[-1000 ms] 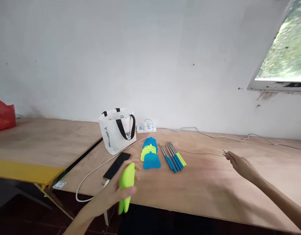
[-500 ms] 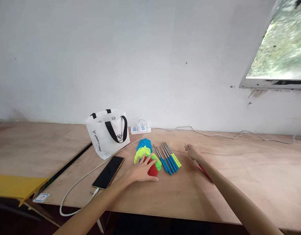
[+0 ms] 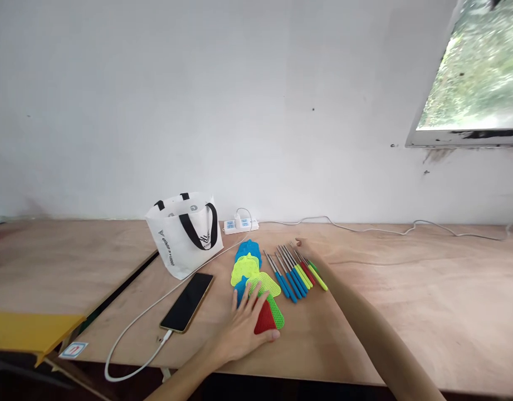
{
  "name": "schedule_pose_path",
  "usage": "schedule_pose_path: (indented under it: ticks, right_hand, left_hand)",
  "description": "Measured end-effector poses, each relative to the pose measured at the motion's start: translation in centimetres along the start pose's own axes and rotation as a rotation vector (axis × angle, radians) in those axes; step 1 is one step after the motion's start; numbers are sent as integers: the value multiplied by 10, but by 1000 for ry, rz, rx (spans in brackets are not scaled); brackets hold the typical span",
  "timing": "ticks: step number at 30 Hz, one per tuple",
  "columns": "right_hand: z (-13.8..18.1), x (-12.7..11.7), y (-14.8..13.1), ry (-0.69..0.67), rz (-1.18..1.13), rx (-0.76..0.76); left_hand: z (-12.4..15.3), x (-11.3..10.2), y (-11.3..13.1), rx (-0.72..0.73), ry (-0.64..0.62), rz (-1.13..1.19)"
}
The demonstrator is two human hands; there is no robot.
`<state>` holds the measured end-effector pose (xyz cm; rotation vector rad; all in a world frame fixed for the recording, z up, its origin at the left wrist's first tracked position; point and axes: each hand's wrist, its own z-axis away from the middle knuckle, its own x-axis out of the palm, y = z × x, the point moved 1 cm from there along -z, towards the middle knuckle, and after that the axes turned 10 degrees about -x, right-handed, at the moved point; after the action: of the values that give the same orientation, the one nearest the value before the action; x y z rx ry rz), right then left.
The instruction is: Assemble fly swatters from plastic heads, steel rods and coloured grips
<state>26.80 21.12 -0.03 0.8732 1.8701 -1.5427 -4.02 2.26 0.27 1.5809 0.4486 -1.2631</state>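
My left hand lies flat with fingers spread on a red mesh swatter head at the near end of a row of blue and yellow-green mesh heads. My right hand reaches across to the far end of a row of metal rods with blue, yellow-green and red grips. Its fingers rest at the rod tips, and the arm hides whether they grip one.
A white tote bag with black handles stands left of the mesh heads. A black phone on a white cable lies before it. A power strip and cords run along the wall. The wooden table has a gap at left.
My left hand slid the red and green mesh heads down toward me onto the row's near end. My right hand moved left and laid red and green rods beside the others.
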Motion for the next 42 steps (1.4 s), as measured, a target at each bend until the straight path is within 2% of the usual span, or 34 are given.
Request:
schedule_pose_path:
  ticks: [3, 5, 8, 12, 14, 16, 17, 19, 21, 25, 28, 32, 36, 39, 42]
  right_hand:
    - [17, 0, -5, -4, 66, -93]
    - [33, -1, -4, -22, 114, -143]
    - [58, -4, 1, -57, 185, -157]
    - [84, -6, 1, -79, 275, -119]
    - [94, -4, -10, -55, 321, -120]
    - [105, 4, -31, -32, 355, -195]
    - [111, 10, -44, -36, 361, -268]
    - [126, 28, -72, -48, 378, -523]
    - [143, 49, -96, -44, 391, -597]
    - [174, 89, -121, -35, 398, -571]
    - [190, 106, -129, -18, 361, -524]
    - [197, 111, -139, -3, 302, -537]
    - [195, 107, -139, 35, 315, -547]
    - [196, 107, -130, 42, 374, -501]
    - [200, 110, -122, 54, 415, -489]
  left_hand:
    - [-2, 0, -20, -103, 192, 90]
    - [-3, 1, -36, -211, 267, 144]
    - [-5, 9, -52, -292, 281, 158]
    - [-14, 21, -54, -280, 317, 40]
    - [-24, 23, -50, -288, 336, -16]
    - [-34, 22, -47, -308, 346, -53]
    - [-39, 21, -45, -317, 348, -69]
    - [-47, 18, -44, -336, 346, -96]
    - [-51, 16, -44, -349, 349, -111]
    - [-44, 18, -51, -318, 438, -65]
    - [-28, 24, -61, -253, 469, 4]
    - [-16, 31, -68, -187, 443, 82]
    - [-17, 28, -62, -226, 419, 128]
    - [-13, 18, -56, -229, 465, 78]
    - [-5, 4, -54, -281, 542, -84]
